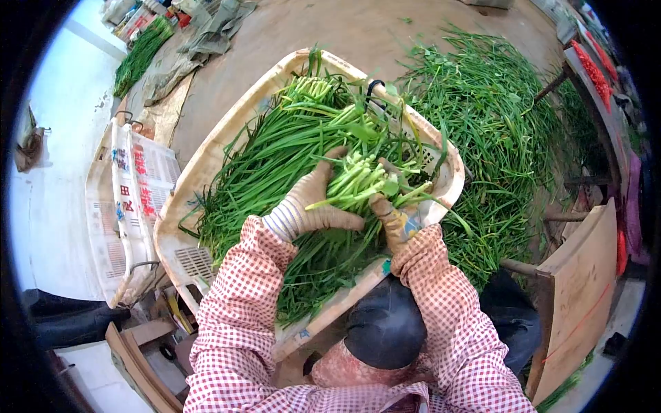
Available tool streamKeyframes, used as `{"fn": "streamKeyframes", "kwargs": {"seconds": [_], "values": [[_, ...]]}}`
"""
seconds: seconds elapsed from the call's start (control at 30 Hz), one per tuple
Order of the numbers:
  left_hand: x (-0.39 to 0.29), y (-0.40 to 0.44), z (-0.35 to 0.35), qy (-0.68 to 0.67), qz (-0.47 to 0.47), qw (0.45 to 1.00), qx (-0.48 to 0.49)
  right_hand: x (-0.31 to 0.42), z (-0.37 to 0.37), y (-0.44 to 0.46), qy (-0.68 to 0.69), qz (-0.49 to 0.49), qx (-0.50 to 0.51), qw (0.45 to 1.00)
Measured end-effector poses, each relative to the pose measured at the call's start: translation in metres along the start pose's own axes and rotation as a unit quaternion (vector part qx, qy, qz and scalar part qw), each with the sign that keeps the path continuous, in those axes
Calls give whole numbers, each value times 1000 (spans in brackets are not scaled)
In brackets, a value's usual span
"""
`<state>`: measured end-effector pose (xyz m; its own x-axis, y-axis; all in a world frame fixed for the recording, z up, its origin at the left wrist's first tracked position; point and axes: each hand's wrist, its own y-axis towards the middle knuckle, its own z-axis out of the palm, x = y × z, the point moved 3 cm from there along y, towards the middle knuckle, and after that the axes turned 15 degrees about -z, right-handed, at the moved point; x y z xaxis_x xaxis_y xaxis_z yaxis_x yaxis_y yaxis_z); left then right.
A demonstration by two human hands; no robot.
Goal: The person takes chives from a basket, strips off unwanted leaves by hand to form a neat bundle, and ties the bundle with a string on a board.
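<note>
A white plastic crate (180, 184) lies in front of me, holding long green leafy stalks (251, 165) with pale cut ends. My left hand (313, 203), in a dirty light glove, curves round the left side of a bunch of stalks (359, 180), its thumb below the pale ends. On the bunch's right side, my right hand (396, 219), gloved too, presses its fingers against the stalks. Both hands are over the crate's right half. The leafy part of the held bunch is mostly hidden beneath the hands.
A big heap of loose green stalks (492, 138) covers the floor at right. Another white crate (131, 206) stands at left by the wall. A wooden board (575, 296) is at lower right, a black-covered knee (385, 322) below the crate. More greens (141, 55) lie at upper left.
</note>
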<state>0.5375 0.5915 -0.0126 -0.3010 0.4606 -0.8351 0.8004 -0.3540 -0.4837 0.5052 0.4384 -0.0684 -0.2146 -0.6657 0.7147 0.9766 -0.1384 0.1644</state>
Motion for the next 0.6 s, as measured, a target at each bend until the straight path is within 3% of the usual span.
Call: {"fn": "streamKeyframes", "kwargs": {"seconds": [0.1, 0.2, 0.27, 0.33, 0.4, 0.47, 0.53, 0.6], "values": [[0, -13, 8, 77, -16, 996, -50, -17, -7, 3, 95, -64, 76, 991], [-5, -33, 15, 123, -57, 986, -101, -3, -7, -5, 37, 14, 58, 998], [4, -32, 33, 51, -60, 991, -108, -5, -12, -8, 17, 19, 28, 999], [17, -22, 45, -86, 30, 990, -104, -7, -10, -5, 123, -22, 27, 992], [41, -1, 51, -209, 1, 977, -34, 7, 0, -15, 158, 5, -5, 987], [5, -26, 60, -70, 24, 986, -151, 23, 7, -23, 78, -6, 114, 990], [21, -26, 72, 125, -28, 966, -226, 22, 0, -29, 4, -33, 167, 985], [19, -32, 86, 250, -63, 932, -257, 23, -1, -34, -92, -57, 123, 987]]}}
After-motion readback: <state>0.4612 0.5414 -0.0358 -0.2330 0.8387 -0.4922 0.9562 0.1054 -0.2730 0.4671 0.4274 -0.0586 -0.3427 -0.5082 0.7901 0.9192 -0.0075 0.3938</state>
